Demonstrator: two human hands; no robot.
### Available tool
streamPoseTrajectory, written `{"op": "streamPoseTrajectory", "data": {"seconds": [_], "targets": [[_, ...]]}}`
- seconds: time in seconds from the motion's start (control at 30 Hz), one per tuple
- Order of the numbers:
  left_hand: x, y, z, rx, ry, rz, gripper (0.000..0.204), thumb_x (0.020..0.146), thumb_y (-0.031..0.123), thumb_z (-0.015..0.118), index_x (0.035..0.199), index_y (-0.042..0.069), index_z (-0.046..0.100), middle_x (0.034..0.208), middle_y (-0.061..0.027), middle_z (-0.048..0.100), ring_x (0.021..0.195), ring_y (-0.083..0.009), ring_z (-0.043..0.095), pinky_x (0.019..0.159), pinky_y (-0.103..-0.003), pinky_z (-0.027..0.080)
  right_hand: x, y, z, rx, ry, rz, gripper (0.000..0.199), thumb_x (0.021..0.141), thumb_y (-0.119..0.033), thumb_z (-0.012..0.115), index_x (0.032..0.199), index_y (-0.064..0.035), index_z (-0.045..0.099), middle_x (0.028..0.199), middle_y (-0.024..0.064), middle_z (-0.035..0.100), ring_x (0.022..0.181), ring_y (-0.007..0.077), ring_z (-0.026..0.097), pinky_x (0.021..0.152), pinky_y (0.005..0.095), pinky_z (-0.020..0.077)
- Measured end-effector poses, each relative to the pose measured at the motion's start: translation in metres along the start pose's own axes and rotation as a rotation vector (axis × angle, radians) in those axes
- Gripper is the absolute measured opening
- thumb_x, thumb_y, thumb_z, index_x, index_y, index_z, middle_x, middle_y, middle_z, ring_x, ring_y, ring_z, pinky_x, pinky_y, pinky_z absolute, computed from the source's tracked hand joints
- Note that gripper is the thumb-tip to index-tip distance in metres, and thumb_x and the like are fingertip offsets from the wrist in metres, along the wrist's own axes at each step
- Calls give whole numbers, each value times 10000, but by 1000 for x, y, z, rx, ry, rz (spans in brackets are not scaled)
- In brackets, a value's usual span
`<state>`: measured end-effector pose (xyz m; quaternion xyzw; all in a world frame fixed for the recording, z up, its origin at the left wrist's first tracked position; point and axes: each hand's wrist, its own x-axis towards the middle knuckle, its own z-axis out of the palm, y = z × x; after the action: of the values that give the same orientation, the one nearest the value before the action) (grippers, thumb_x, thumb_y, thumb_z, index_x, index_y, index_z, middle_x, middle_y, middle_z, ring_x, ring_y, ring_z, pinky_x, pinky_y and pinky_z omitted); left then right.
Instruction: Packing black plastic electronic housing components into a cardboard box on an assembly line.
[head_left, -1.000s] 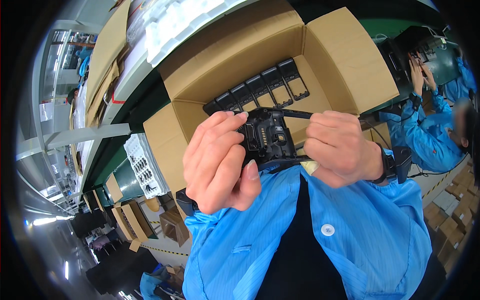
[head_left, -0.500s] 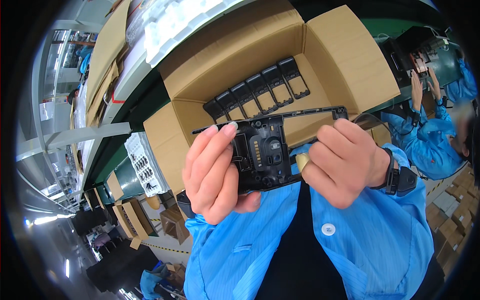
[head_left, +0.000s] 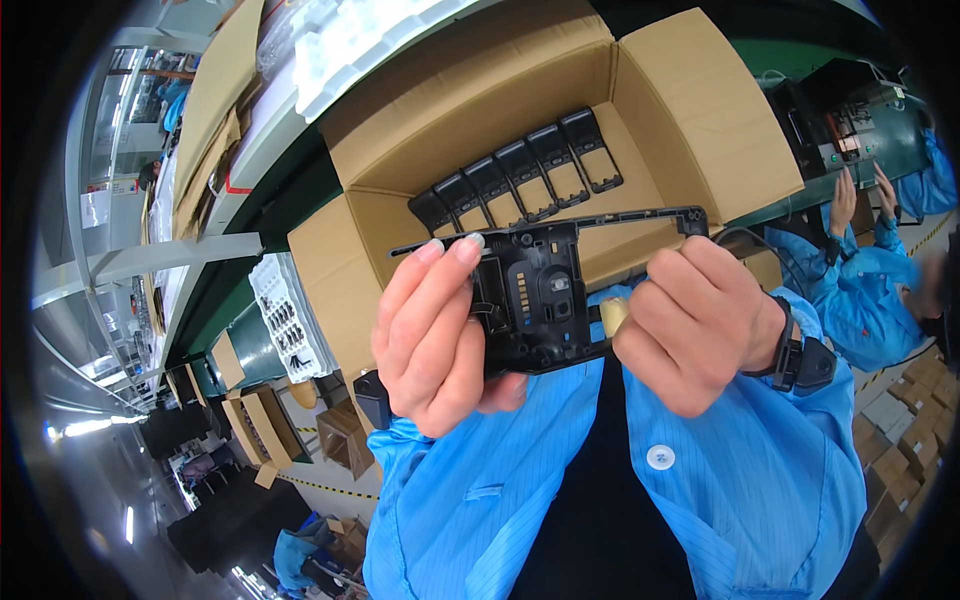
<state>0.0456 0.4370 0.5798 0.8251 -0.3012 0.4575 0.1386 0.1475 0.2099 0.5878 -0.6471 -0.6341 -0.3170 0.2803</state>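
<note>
While both hands hold it up close under the camera, I have the black plastic frame [head_left: 545,290] in front of the blue smock [head_left: 620,500] and just this side of the open cardboard box [head_left: 690,110]. My left hand [head_left: 440,335] is wrapped around its left end, fingertips [head_left: 455,248] lying over the top bar, thumb hidden behind. My right hand [head_left: 695,335] is closed on the right side, pinching the edge near a small yellowish piece [head_left: 613,315] that I cannot identify; a dark wristband [head_left: 800,355] sits on that wrist.

I judge the frame light and fairly stiff in its thick middle, a moulded panel with ribs, cut-outs and a row of small contacts. The thin bar along the top, ending in a little square loop at the right, looks like the weak spot and would likely flex or snap if squeezed. Holding by the solid body at both ends seems safest. Its matte surface should not slip much.

Inside the box, a row of matching black parts [head_left: 520,170] leans against the brown corrugated wall. A white moulded tray [head_left: 285,315] sits to the left.
</note>
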Motion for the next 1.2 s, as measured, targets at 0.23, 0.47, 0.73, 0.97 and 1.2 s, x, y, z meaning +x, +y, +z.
{"op": "streamPoseTrajectory", "data": {"seconds": [0.23, 0.47, 0.73, 0.97, 1.2], "targets": [[6, -4, 1, -35, -52, 27, 440, 896, 271, 707, 993, -110, 510, 905, -282, 628, 916, -494, 701, 794, -657, 577, -5, 0, -1, -3, -5, 18, 205, 419, -237, 449, 535, -71, 413, 591, 42, 339, 571, 189, 403, 496, 296, 263], [7, -12, 17, -281, -68, -121, 403, 679, 92, 845, 832, -98, 525, 787, -262, 627, 830, -479, 709, 749, -620, 585, -18, 8, 19, 227, 64, 190, 241, 542, -78, 636, 769, 1, 613, 658, 70, 456, 585, 222, 474, 506, 325, 341], [0, -13, 18, -331, -63, -315, 360, 594, 77, 881, 696, -74, 570, 717, -198, 607, 795, -398, 708, 727, -498, 593, -27, 12, 26, 677, 58, 435, 336, 741, -28, 769, 1070, 30, 739, 634, 57, 504, 538, 215, 483, 504, 344, 357], [1, -14, 15, -316, -102, -316, 342, 587, 73, 871, 690, -71, 578, 725, -199, 618, 788, -383, 707, 718, -482, 591, -28, 11, 27, 784, -32, 435, 519, 715, 49, 698, 1227, -38, 715, 667, 46, 509, 587, 231, 522, 561, 370, 409], [6, -16, 12, -302, -132, -290, 365, 584, 85, 879, 676, -67, 560, 731, -214, 627, 780, -389, 701, 714, -487, 590, -34, 13, 32, 763, -83, 379, 550, 739, 1, 643, 1285, -44, 693, 658, 30, 474, 556, 207, 472, 552, 357, 391]]}}
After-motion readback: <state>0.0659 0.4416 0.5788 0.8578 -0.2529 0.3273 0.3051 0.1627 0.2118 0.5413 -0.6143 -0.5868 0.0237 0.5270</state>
